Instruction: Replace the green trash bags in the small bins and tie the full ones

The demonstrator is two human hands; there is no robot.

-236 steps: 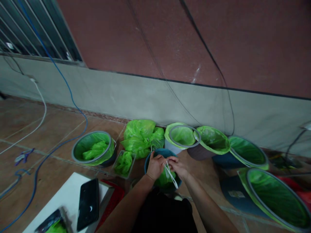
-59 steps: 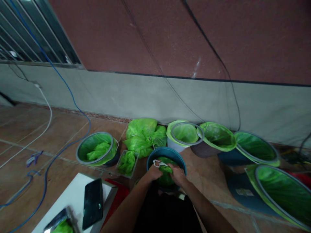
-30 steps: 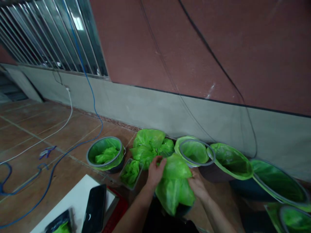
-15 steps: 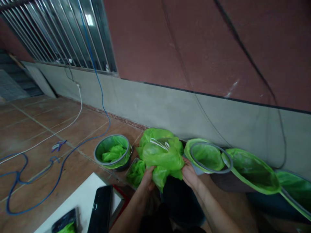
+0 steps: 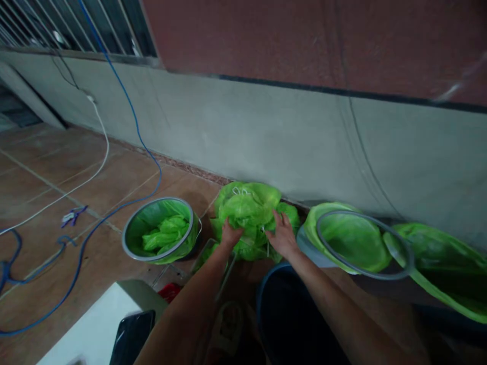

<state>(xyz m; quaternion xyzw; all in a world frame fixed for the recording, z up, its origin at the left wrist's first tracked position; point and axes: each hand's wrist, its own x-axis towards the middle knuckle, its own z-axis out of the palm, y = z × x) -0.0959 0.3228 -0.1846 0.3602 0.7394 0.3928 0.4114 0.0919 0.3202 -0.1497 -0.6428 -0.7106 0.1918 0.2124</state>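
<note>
Both of my arms reach forward to a heap of green plastic bags [image 5: 247,200] lying against the foot of the wall, white drawstrings showing on top. At the heap's left front is my left hand [image 5: 230,235], fingers apart and close to the plastic. On its right side my right hand [image 5: 282,235] hovers or rests with spread fingers; whether it touches the bags I cannot tell. Below my right forearm stands a dark blue bin [image 5: 268,284] without a liner. A clear box [image 5: 228,274] is partly hidden behind my left forearm.
Left of the heap stands a grey-rimmed bucket [image 5: 131,243] with green plastic inside. Green-lined bins [image 5: 352,246] line the wall at right, a grey hoop on one. A phone [image 5: 133,337] lies on a white surface [image 5: 95,324]. A blue hose [image 5: 85,253] crosses the floor.
The green bag I held in both hands now lies on the heap by the wall, let go. My hands have opened, and the view has tilted down.
</note>
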